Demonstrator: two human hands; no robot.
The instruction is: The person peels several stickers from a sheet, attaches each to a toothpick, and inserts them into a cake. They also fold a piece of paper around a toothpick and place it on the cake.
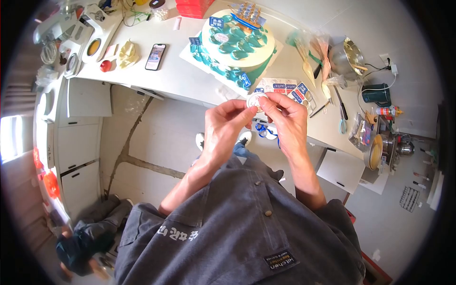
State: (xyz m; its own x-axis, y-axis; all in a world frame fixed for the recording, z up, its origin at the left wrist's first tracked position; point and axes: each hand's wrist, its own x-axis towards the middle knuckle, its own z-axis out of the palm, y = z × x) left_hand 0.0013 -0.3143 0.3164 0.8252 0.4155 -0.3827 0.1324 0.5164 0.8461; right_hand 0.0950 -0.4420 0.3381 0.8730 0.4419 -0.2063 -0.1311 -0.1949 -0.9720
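Note:
My left hand [222, 127] and my right hand [289, 124] pinch a small round white printed tag [256, 100] between thumbs and fingers, just in front of the counter edge. Fine print on the tag is too small to read. Beyond my hands stands a white cake [255, 58] with teal wave-like cream on its top and around its base. A model sailing ship [248, 21] sits on top, and small blue printed signs [216, 23] stick out of the cake. Partly behind my right hand lies a sheet of red and blue printed labels [281, 84].
A phone [155, 57] lies left of the cake, near a crumpled cream-coloured cloth or bag [127, 54]. Piping bags [304, 57], a metal bowl [343, 59] and a whisk [343, 124] are at the right. At lower left another person [88, 242] is bent low.

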